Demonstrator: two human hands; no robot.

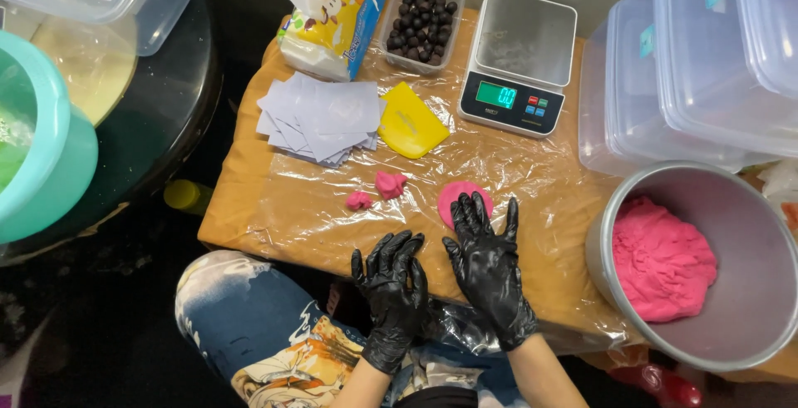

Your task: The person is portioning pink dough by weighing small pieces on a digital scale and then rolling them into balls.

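Behind the pink dough disc under the right hand's released grip: a yellow-blue packet.

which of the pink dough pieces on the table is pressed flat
The flat pink disc, partly under the right hand's fingertips. The two smaller pink lumps to its left are still bumpy and unflattened.
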